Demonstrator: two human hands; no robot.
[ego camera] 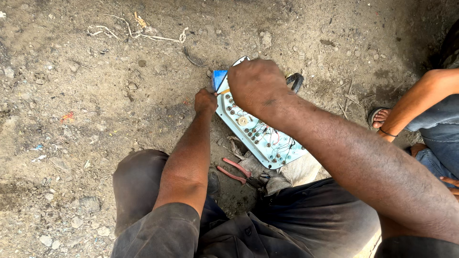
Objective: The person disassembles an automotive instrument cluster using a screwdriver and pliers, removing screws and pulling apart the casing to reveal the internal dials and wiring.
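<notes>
A pale blue-white panel (260, 138) with wires and small round sockets lies on the dirt ground in front of me. My left hand (205, 101) is closed at the panel's left edge, holding it. My right hand (256, 83) hovers over the panel's far end in a fist, gripping a thin tool with a yellowish handle (223, 91) that points toward the left hand. The hand hides most of the tool. A blue part (219, 79) shows at the panel's far corner.
Red-handled pliers (236, 172) lie on the ground near my knees, beside a grey rag (291, 174). A black ring-like object (296, 81) sits behind the panel. Another person's arm (420, 95) and sandalled foot (380, 117) are at the right. Twigs and stones litter the dirt.
</notes>
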